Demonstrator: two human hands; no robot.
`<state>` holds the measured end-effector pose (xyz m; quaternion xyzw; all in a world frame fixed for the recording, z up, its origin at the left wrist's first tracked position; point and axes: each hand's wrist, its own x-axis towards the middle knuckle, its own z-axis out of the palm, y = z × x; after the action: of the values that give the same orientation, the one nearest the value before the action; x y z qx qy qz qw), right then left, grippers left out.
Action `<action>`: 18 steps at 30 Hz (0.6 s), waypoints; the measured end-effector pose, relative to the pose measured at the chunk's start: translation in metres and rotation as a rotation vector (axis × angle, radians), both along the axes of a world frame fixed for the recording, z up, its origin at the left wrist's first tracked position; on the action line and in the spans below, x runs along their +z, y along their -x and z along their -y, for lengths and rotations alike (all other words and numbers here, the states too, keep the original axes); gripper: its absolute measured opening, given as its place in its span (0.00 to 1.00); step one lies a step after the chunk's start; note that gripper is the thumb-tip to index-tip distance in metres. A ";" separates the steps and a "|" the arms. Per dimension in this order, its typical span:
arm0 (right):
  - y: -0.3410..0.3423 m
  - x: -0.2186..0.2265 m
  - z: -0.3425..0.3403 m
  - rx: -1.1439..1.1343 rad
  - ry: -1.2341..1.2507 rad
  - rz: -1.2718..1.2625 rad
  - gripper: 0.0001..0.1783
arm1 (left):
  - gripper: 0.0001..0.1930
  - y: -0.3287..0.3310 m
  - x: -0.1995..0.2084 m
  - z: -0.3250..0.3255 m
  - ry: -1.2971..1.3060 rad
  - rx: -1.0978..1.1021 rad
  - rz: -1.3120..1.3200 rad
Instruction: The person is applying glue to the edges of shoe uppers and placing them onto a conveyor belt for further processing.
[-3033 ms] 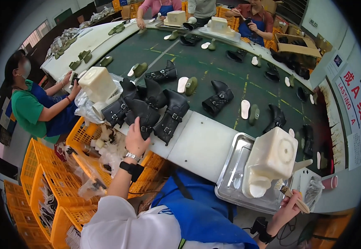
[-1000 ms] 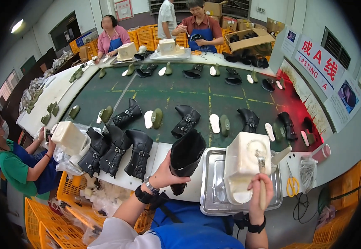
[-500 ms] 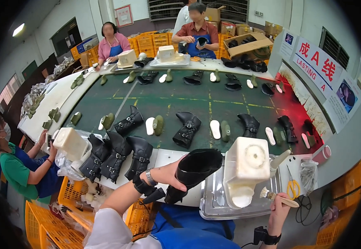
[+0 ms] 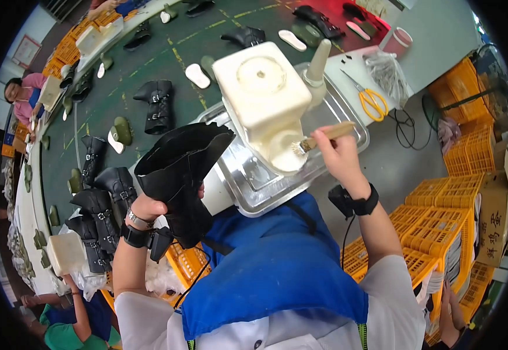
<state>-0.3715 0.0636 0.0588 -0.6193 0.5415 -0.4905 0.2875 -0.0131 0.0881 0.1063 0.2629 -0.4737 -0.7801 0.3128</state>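
Observation:
My left hand (image 4: 148, 211) grips a black boot (image 4: 179, 166) by its lower part, with the wide open top of its shaft facing up and away from me. In my right hand (image 4: 342, 156) is a wooden-handled brush (image 4: 327, 137), its pale bristles at the open white cup-shaped mouth of a cream plastic glue dispenser (image 4: 261, 87). White liquid coats that mouth. The dispenser stands on a shiny metal tray (image 4: 265, 201), and a pale bottle with a tapered nozzle (image 4: 317, 73) stands behind it.
Yellow-handled scissors (image 4: 373, 106), a clear plastic bag (image 4: 387, 73) and a pink cup (image 4: 400, 39) lie to the right. Buckled boots (image 4: 99, 207) cluster at left. Boots, white insoles and green pieces line the green belt (image 4: 193, 36). Orange crates (image 4: 411, 236) stand at right; co-workers sit at left.
The view has turned and tilted down toward my body. My right hand has brought the brush up to the dispenser's mouth. The boot stays in my left hand, now more upright.

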 end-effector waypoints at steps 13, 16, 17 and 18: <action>-0.010 0.006 -0.019 0.179 -0.089 -0.217 0.10 | 0.42 -0.001 -0.019 -0.016 -0.179 -0.210 0.117; 0.001 0.011 -0.018 0.173 -0.117 -0.228 0.11 | 0.41 0.017 -0.029 -0.013 -0.224 -0.313 0.026; 0.006 0.012 -0.016 0.157 -0.156 -0.201 0.12 | 0.41 0.019 -0.032 -0.015 -0.251 -0.298 0.042; 0.013 0.001 -0.013 0.162 -0.132 -0.160 0.13 | 0.41 0.025 -0.034 -0.014 -0.262 -0.321 0.022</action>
<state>-0.3850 0.0767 0.0601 -0.6778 0.5421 -0.3781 0.3221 -0.0380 0.1021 0.0726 0.2309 -0.4074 -0.8720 0.1426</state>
